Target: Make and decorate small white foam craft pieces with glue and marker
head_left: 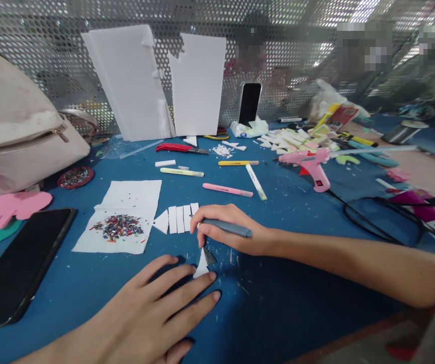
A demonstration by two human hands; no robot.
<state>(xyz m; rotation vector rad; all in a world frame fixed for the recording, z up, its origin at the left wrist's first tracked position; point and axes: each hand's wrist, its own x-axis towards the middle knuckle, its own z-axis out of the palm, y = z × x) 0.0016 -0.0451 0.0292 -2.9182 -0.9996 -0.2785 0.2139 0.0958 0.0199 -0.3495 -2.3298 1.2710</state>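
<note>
My right hand is closed around a grey pen-like tool, its fingertips close to a row of white foam strips. The row has a pointed white piece at its left end. Below those fingertips a small white triangular piece lies on the blue table, with a dark shape beside it. My left hand rests with fingers spread, two fingertips at the lower edge of that triangle. The tip of the grey tool is hidden by my right fingers.
White paper holds colourful bits. A black phone lies left. Highlighters and a red-handled cutter lie beyond my hands. Right are a pink glue gun and its black cable. White boards stand behind.
</note>
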